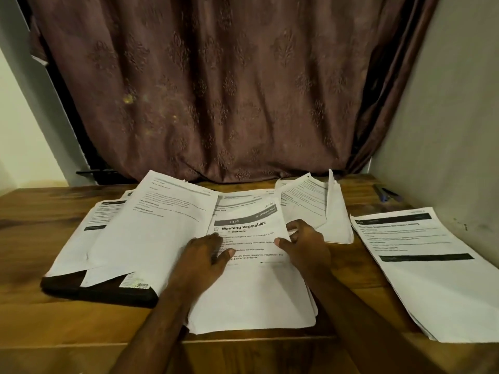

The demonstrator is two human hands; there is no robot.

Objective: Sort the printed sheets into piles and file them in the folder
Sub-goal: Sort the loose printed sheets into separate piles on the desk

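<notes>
Head view: right hand (306,245) pinches the Washing Vegetables sheet (247,233) at its right edge; left hand (206,256) lies flat, fingers straight.

Dim, warm indoor light. The white printed sheets (251,298) at lower centre are the brightest area; the dark brown patterned curtain (205,85) above is murky and soft. Wide-angle distortion bends the frame edges. Fine print blurs; only large headings read clearly.
</notes>
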